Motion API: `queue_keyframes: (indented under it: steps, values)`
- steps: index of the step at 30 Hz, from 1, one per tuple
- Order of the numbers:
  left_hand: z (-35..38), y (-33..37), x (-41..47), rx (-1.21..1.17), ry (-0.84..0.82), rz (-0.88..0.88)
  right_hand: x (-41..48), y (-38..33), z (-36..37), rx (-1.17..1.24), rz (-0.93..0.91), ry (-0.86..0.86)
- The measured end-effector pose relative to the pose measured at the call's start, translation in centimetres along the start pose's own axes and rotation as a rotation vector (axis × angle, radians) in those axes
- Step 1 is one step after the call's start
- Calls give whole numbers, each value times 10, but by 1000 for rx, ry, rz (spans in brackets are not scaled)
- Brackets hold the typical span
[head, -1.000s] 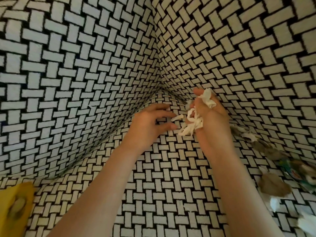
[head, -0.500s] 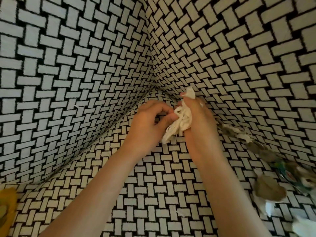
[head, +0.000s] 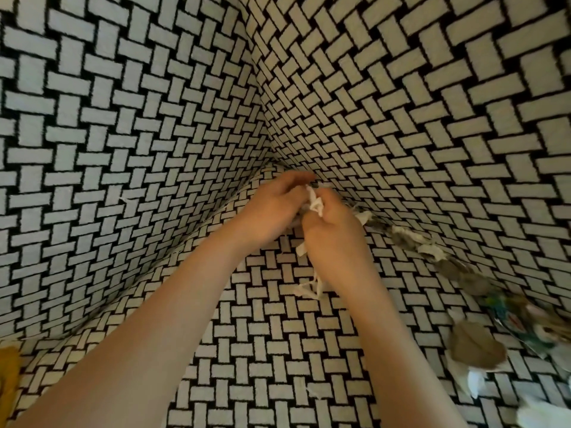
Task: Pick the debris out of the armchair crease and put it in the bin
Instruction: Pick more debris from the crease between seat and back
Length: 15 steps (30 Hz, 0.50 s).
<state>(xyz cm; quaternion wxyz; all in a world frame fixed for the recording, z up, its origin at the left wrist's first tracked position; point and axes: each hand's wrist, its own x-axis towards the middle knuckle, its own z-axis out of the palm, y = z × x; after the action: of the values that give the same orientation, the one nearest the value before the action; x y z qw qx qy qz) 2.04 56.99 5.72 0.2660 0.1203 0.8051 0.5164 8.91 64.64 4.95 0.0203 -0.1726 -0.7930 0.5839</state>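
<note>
My right hand (head: 336,239) is closed on a bunch of white paper shreds (head: 315,203); some strands dangle below the fist over the armchair seat (head: 262,350). Pressed against it, my left hand (head: 272,211) has its fingers curled toward the back corner of the crease, touching the shreds; its grip is hidden. More debris (head: 429,250), grey and white scraps, lines the crease to the right. No bin is in view.
A brown crumpled piece (head: 475,347), a colourful wrapper (head: 506,310) and white scraps (head: 475,381) lie at the seat's right side. A yellow object (head: 7,375) shows at the lower left edge. Black-and-white woven upholstery rises steeply on the left and at the back.
Both hands have moved up into the corner of the crease. My left hand pushed its small scrap against the bunch in my right hand and now lies tight beside it.
</note>
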Motion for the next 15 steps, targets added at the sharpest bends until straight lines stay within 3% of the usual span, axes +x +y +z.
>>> queue_keyframes:
  steps: [4, 10, 13, 15]
  values:
    - [9, 10, 20, -25, 59, -213, -1, -3, -2, 41, -18, 105]
    - [12, 21, 29, 119, 64, -255, -1, -7, -2, 335, 81, 222]
    - [15, 27, 36, 396, 73, -330, -3, -8, -7, 406, 45, 323]
    - [22, 24, 34, 591, 197, -308, -3, -7, -16, 347, -28, 425]
